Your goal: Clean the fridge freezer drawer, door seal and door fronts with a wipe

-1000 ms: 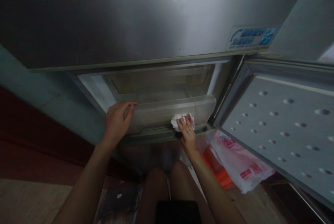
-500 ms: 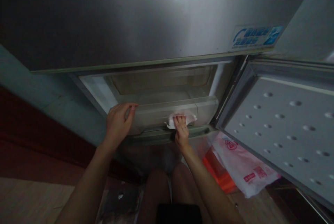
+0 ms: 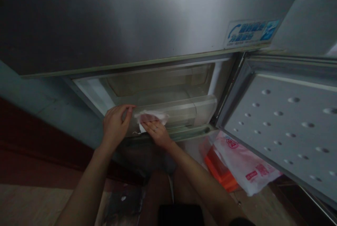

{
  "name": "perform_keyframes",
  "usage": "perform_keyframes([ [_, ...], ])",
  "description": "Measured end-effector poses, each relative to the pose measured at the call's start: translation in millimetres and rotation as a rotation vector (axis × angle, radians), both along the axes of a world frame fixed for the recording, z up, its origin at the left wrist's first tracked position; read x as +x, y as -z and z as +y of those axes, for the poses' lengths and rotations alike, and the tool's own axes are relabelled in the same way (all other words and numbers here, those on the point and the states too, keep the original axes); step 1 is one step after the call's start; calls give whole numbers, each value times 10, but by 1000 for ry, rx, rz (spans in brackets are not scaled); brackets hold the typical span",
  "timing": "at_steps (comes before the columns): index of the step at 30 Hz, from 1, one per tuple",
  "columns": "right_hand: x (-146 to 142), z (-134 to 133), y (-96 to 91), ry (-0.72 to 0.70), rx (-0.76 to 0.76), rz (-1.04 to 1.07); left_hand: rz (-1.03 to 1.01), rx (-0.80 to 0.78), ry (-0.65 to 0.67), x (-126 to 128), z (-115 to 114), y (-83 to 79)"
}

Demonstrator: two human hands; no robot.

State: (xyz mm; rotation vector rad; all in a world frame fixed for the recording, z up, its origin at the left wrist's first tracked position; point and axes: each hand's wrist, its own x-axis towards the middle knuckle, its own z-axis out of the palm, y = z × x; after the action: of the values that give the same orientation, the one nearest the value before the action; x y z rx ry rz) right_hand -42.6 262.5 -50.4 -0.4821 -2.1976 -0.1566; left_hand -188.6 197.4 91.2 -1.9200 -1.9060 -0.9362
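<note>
A see-through freezer drawer [image 3: 202, 110] is pulled partly out of the lower compartment of a fridge. My left hand [image 3: 116, 124] grips its upper left corner, thumb on the front and fingers bent over the top edge. Against the left part of the drawer front, my right hand [image 3: 157, 131] presses a crumpled white cloth [image 3: 150, 116], which looks like thin tissue. The fingers lie over the cloth, and its edges stick out around them. A ring shows on one finger.
The fridge's lower door [image 3: 284, 124] stands wide to the right. Below it, a white plastic bag [image 3: 244, 162] with red print and an orange container [image 3: 219, 168] lie on the floor. The upper door [image 3: 147, 18] is closed. A dark red wooden panel [image 3: 34, 148] is at left.
My right hand has slid left across the drawer front with the white cloth, closer to my left hand. The left hand keeps its place on the drawer corner. The view has shifted slightly.
</note>
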Motion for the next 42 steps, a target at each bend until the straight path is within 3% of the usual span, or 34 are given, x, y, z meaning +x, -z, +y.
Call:
perform_keyframes([
  [5, 412, 131, -57, -154, 100, -192, 3, 2, 10, -6, 11, 4],
  [9, 855, 249, -41, -170, 155, -259, -1, 6, 5, 5, 3, -1],
  [15, 1241, 126, 31, -122, 42, -150, -7, 15, 21, -1, 1, 8],
  [18, 1076, -208, 109, -114, -238, 220, -13, 9, 16, 1, 4, 7],
  [21, 643, -591, 150, -78, -617, 685, -22, 8, 6, 9, 3, 2],
  [24, 120, -814, 78, 29, -969, 1085, -23, 9, 5, 15, -1, -7],
  [26, -165, -851, -33, -3, -1132, 1251, -23, 1, 7, 16, -5, -17],
  [31, -490, -820, -316, -149, -1315, 1478, -90, -34, 51, 8, -13, -51],
  [37, -620, -783, -525, -449, -1490, 1708, -134, -43, 82, -7, -16, -65],
  [42, -581, -643, -675, -617, -1697, 1828, -134, -46, 73, 7, -23, -66],
])
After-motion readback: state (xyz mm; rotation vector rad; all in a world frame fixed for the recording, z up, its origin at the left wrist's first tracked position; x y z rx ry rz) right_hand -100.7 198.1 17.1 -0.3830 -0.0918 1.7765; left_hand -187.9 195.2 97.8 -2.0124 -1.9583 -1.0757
